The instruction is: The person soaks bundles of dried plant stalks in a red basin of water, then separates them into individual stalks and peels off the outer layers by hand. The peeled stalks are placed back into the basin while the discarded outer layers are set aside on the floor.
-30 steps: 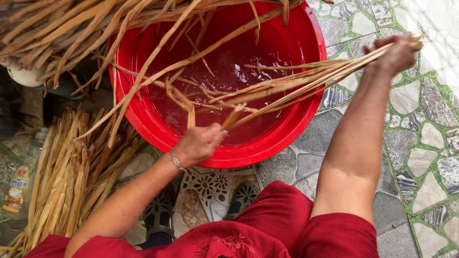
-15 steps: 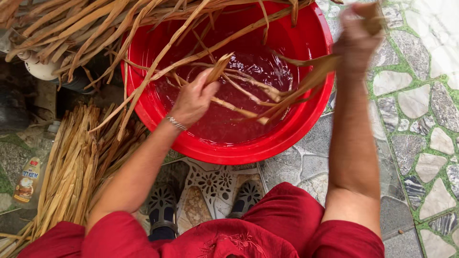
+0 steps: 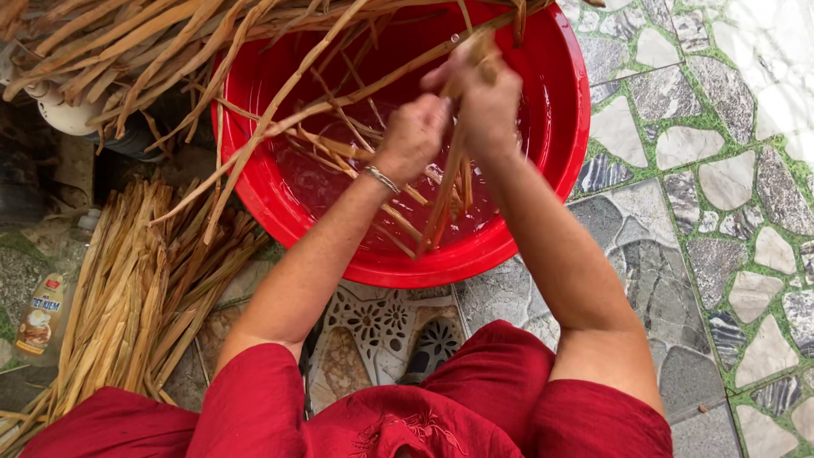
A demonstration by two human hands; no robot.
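A large red basin (image 3: 560,178) with water stands on the paving in front of me. Both hands are over its middle, close together. My right hand (image 3: 487,97) grips a bunch of wet tan straw strips (image 3: 445,199) that hang down into the water. My left hand (image 3: 415,136), with a thin bracelet at the wrist, is closed on the same bunch just left of the right hand. More long strips lie across the basin's left rim.
A pile of dry straw strips (image 3: 127,280) lies on the ground to the left, another heap (image 3: 110,42) at the top left. A small bottle (image 3: 38,318) lies at the far left. Patterned stone paving (image 3: 721,170) spreads right. Sandals (image 3: 381,335) show below the basin.
My right hand swung in from the far right to the basin's middle, folding the bunch. My left hand rose from the near rim to meet it on the strips.
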